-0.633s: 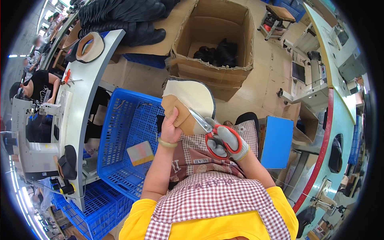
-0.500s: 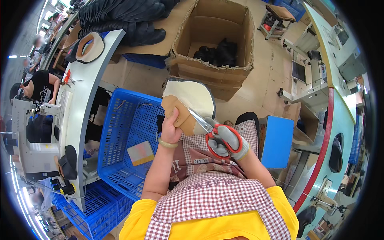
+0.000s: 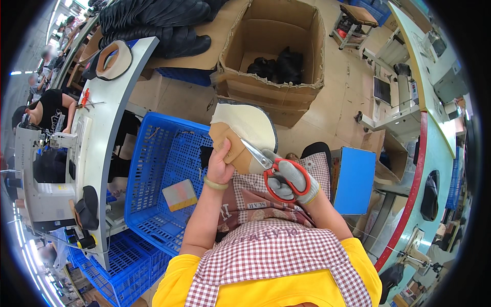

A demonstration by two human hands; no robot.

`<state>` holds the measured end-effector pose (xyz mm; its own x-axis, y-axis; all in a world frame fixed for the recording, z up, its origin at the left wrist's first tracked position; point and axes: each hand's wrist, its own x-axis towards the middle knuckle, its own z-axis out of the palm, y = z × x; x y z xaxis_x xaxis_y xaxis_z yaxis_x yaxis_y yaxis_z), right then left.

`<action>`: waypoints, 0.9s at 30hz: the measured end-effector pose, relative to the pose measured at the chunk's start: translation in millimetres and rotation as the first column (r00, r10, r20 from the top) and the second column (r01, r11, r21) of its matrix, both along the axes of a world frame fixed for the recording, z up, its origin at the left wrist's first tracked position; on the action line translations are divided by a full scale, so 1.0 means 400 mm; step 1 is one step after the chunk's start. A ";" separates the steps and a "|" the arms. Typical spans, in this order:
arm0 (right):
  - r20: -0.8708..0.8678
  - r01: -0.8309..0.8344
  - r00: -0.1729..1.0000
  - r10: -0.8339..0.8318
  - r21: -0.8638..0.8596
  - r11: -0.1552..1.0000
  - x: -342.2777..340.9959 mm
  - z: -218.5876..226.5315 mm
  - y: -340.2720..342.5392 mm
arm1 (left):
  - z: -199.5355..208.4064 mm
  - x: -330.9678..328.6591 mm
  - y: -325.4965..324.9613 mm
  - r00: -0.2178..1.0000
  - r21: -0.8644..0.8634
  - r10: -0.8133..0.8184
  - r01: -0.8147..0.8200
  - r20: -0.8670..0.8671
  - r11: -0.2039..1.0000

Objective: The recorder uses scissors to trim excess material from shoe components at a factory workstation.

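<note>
Over my lap, my left hand (image 3: 221, 163) grips the lower left edge of a shoe upper (image 3: 250, 125) with a cream lining, a tan panel and a dark rim. A bangle circles that wrist. My right hand (image 3: 290, 179), in a grey glove, is wrapped through the red handles of a pair of scissors (image 3: 257, 154). Their metal blades lie across the tan part of the upper and point up and left toward my left hand. Whether the blades are parted is hard to see.
A blue plastic crate (image 3: 153, 169) with a small block inside stands at my left, beside a white sewing table (image 3: 120, 97). Ahead is a cardboard box (image 3: 271, 92) holding black pieces. A blue-sided box (image 3: 356, 181) stands at my right. A person (image 3: 51, 115) works far left.
The shoe upper and my left hand have shifted very slightly to the right. The scissors and my right hand are almost where they were.
</note>
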<state>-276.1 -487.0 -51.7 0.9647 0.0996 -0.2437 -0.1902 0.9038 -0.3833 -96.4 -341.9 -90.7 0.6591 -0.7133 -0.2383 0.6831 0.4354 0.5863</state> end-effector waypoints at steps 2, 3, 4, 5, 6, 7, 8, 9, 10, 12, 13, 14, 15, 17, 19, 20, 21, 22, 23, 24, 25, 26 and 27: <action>0.020 -0.005 1.000 0.005 0.021 1.000 0.000 -0.004 0.000 | 0.000 -0.003 0.001 1.000 -0.001 -0.003 0.003 -0.013 1.000; 0.021 -0.005 1.000 0.004 0.021 1.000 -0.001 -0.007 0.000 | 0.001 -0.005 0.000 1.000 -0.002 -0.008 0.008 -0.027 1.000; 0.009 0.003 1.000 -0.003 0.028 1.000 -0.003 -0.010 0.000 | 0.003 -0.007 0.000 1.000 -0.002 -0.008 0.008 -0.026 1.000; -0.004 0.011 1.000 -0.011 0.036 0.999 -0.005 -0.012 0.001 | 0.006 -0.010 0.000 1.000 0.003 -0.011 0.011 -0.021 1.000; -0.003 0.011 1.000 -0.011 0.035 0.999 -0.006 -0.011 0.000 | 0.008 -0.011 0.001 1.000 0.007 -0.012 0.012 -0.015 1.000; -0.027 0.004 1.000 -0.004 0.017 1.000 -0.007 -0.010 -0.001 | 0.008 -0.012 0.002 1.000 0.007 -0.012 0.012 -0.015 1.000; -0.052 -0.003 0.999 0.003 0.000 1.000 -0.008 -0.008 -0.002 | 0.008 -0.012 0.004 1.000 0.003 -0.022 0.022 -0.013 1.000; -0.051 -0.004 0.999 0.004 0.000 1.000 -0.007 -0.005 -0.001 | 0.008 -0.013 0.005 0.999 -0.003 -0.032 0.032 -0.012 0.999; -0.039 0.004 0.999 -0.004 0.000 1.000 -0.007 -0.002 -0.001 | 0.007 -0.013 0.005 0.999 -0.003 -0.032 0.032 -0.011 0.999; -0.028 0.012 1.000 -0.012 0.002 1.000 -0.007 0.004 -0.002 | 0.004 -0.014 0.004 0.999 0.020 -0.037 0.037 -0.018 0.999; -0.033 0.009 0.999 -0.009 -0.018 1.000 -0.008 0.007 -0.003 | 0.004 -0.016 0.003 0.999 0.021 -0.038 0.038 -0.018 0.999; -0.039 0.005 0.999 -0.007 -0.038 0.999 -0.008 0.008 -0.005 | 0.003 -0.018 0.001 0.999 0.024 -0.037 0.037 -0.020 0.999; -0.037 0.004 0.999 -0.005 -0.041 0.999 -0.009 0.007 -0.003 | 0.004 -0.020 0.003 0.999 0.023 -0.033 0.034 -0.022 0.999; -0.063 -0.010 0.998 0.008 -0.033 0.999 -0.012 0.003 0.000 | 0.008 -0.023 0.007 0.999 0.017 -0.034 0.035 -0.022 0.999; -0.088 -0.003 0.996 -0.003 -0.074 0.997 -0.013 0.005 -0.002 | 0.011 -0.024 0.005 0.999 0.017 -0.039 0.039 -0.025 0.999; -0.112 0.002 0.994 -0.015 -0.116 0.993 -0.013 0.007 -0.003 | 0.014 -0.024 0.005 0.999 0.014 -0.049 0.049 -0.024 0.999; -0.112 0.002 0.994 -0.015 -0.116 0.993 -0.012 0.011 -0.003 | 0.015 -0.025 0.006 0.998 0.011 -0.060 0.060 -0.023 0.998; -0.109 0.004 0.994 -0.017 -0.118 0.993 -0.011 0.014 -0.003 | 0.014 -0.025 0.006 0.998 0.011 -0.060 0.060 -0.023 0.998; -0.106 0.006 0.994 -0.019 -0.121 0.993 -0.010 0.018 -0.003 | 0.011 -0.026 0.007 0.997 0.016 -0.066 0.066 -0.030 0.998; -0.106 0.005 0.994 -0.018 -0.120 0.993 -0.009 0.022 -0.001 | 0.009 -0.025 0.009 0.997 0.023 -0.071 0.072 -0.037 0.997; -0.095 0.010 0.995 -0.023 -0.137 0.991 -0.009 0.027 0.002 | 0.007 -0.027 0.011 0.997 0.024 -0.069 0.070 -0.037 0.997; -0.084 0.015 0.996 -0.028 -0.153 0.988 -0.010 0.028 0.004 | 0.006 -0.029 0.012 0.996 0.030 -0.079 0.080 -0.035 0.996; -0.084 0.016 0.996 -0.029 -0.154 0.988 -0.012 0.022 0.004 | 0.006 -0.031 0.013 0.995 0.035 -0.091 0.092 -0.033 0.995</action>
<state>-280.8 -485.2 -43.0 0.9412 0.0333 -0.3362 -0.2085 0.8402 -0.5006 -108.7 -336.8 -88.2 0.5835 -0.7607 -0.2845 0.7372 0.3491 0.5785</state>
